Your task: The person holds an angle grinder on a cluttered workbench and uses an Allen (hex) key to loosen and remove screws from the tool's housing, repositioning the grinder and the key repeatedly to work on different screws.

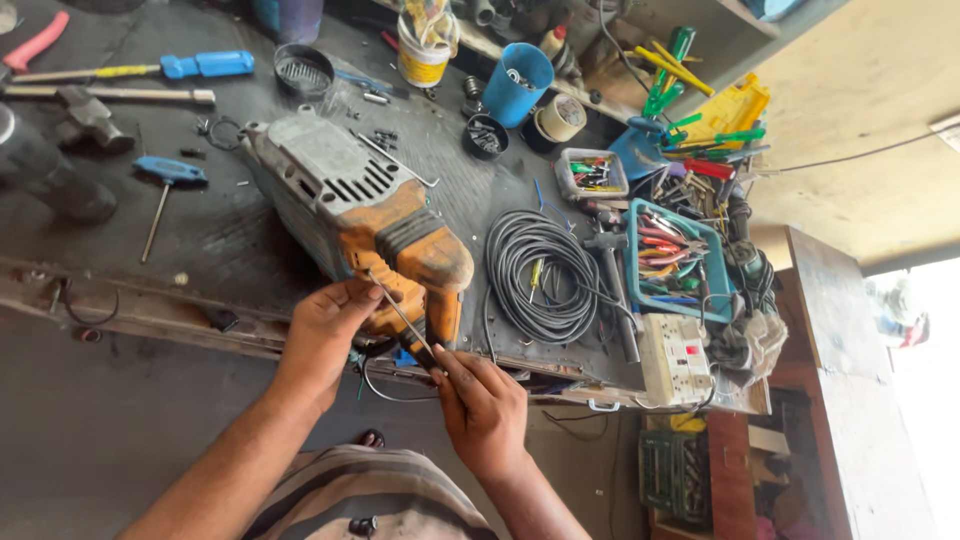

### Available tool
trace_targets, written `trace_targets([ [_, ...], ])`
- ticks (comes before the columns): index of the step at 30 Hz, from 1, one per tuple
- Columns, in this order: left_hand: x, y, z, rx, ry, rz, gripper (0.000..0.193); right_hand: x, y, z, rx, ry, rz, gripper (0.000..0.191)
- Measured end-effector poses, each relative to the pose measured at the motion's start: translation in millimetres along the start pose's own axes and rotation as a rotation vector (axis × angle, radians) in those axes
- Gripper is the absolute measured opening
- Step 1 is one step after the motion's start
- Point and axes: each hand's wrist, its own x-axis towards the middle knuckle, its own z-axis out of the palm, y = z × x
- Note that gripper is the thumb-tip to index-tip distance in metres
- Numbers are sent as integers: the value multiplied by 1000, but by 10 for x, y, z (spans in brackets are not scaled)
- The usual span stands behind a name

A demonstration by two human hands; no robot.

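A large orange and grey power tool [370, 215] lies on its side on the dark workbench [220, 230], its handle end over the front edge. My left hand [325, 335] grips the underside of the orange handle, where black wires hang out. My right hand [480, 405] holds a thin screwdriver [400, 315] by its dark handle. The metal shaft slants up and left, with the tip at the orange housing near my left fingers.
A coil of black cable [540, 275] lies right of the tool. Further right are a teal tray of pliers [675, 255] and a white socket strip [672, 358]. A hammer [85, 115], blue-handled drivers [205, 65], cups and screw dishes crowd the back.
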Motion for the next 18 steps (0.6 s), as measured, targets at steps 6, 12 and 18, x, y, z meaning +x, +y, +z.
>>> trace_targets([
  [6, 83, -8, -105, -73, -51, -173, 19, 97, -64, -100, -150, -37, 21, 13],
  [12, -58, -124, -46, -390, -199, -446, 23, -56, 81, 102, 674, -116, 934, 42],
  [18, -133, -163, -38, -453, -307, -475, 24, -86, -16, 96, 1033, -144, 1227, 55],
])
